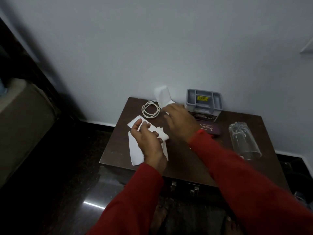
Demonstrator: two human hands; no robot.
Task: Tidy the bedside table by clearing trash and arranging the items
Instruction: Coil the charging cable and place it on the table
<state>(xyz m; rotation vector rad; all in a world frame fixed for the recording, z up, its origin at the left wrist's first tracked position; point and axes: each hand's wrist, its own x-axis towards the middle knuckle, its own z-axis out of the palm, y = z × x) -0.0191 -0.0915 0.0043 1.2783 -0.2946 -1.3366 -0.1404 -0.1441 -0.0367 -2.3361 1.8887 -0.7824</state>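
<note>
One grey organizer box [204, 103] on the bench [183, 160]; contents unclear. My left grip [147, 138] pinches tissue [135, 153]; my right grip [179, 122] is blurred, so I cannot tell.

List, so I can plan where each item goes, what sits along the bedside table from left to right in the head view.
White paper sheets under the left hand → coiled white cable → grey organiser box → purple spectacle case → clear glass lying on its side.

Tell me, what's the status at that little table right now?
Left hand holds white paper scraps. Right hand reaching to a tissue by the wall, grip blurred. Cable, glass alongside; nothing blocking.
</note>
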